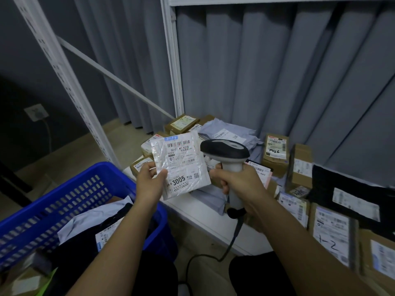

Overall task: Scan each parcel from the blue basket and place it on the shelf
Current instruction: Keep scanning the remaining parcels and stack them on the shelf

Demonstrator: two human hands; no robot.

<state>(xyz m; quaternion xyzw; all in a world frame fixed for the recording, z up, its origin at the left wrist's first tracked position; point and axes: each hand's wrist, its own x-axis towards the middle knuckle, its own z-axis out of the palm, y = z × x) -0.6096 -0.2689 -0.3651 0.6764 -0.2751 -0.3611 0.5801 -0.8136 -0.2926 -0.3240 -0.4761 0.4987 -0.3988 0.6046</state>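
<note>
Left hand [149, 184] pinches white parcel [181, 165] by its lower-left edge, above shelf [205, 218] front edge. Right hand [237, 182] grips scanner [226, 154] handle, head beside label.

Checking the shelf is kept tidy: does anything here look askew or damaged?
Nothing looks damaged. The parcels on the shelf lie in a loose, overlapping heap, and one brown box stands tilted on end.

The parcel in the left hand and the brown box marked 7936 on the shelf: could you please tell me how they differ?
The held parcel is a flat, shiny white pouch; the brown box is cardboard and blocky. The left hand holds the parcel in the air, while the box rests on the shelf. Both carry printed barcode labels.
</note>
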